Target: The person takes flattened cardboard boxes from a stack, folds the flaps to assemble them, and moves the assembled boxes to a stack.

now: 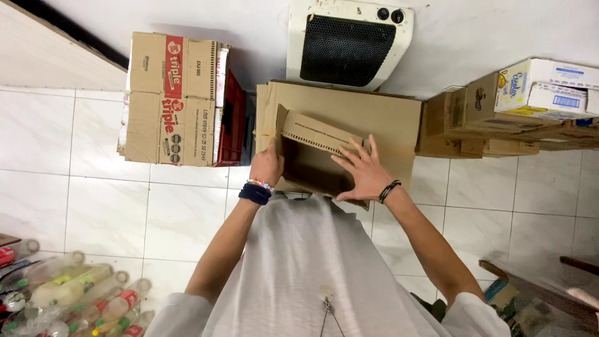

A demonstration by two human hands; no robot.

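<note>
White shirt fills the bottom of the view, both bare arms reaching forward from it. Clear plastic bottles (68, 293) heaped on the white tile floor (106, 212) at its near left edge, cut off by the frame. Dark wooden piece (530, 281) at near right, partly out of view, hard to identify.

Left hand (267, 165): curled round the left wall of the small brown cardboard box (315, 162), fingers hidden inside or behind the card, so the exact grip can't be read; beaded and dark bands on the wrist. Right hand (363, 171): spread wide, fingers splayed flat, palm pressed on the box's right side, gripping nothing closed; dark band on the wrist.

Box sits mid-floor just ahead of the torso, open side facing up toward the camera, one flap with a perforated strip standing at its far edge. Long axis runs roughly left to right, tilted slightly down to the right. Its near edge is hidden by the shirt. It rests against a flattened cardboard stack (374, 118) behind it.

Further back: taped cardboard carton (168, 100) on the left with a red crate (234, 118) touching its right side; more cartons (499, 118) far right, cut off. White heater (349, 40) with dark grille on the far wall.
</note>
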